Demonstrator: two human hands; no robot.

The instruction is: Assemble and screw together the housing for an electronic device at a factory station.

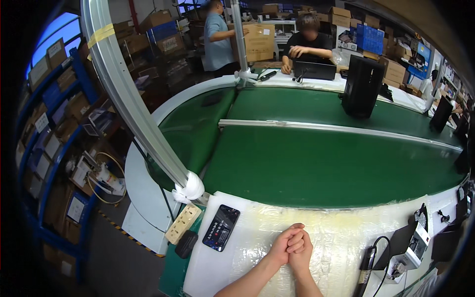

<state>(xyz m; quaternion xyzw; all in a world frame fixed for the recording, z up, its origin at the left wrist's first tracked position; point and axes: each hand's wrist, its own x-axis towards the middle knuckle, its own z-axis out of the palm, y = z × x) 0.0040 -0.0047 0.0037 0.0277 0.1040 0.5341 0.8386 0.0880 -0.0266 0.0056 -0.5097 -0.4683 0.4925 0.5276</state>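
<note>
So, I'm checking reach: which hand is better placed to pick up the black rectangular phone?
Probably the left hand: it is nearer the black rectangular phone, with only the white plastic-covered mat between. It is clasped with the right hand, so they would need to part first.

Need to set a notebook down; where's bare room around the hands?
Bare: the film-covered mat between the phone and clasped hands, and between them and the black tube; also the green belt between mat and metal rail. Crowded: the right end, by that tube and the black-and-white box; the left edge, by the power strip.
</note>
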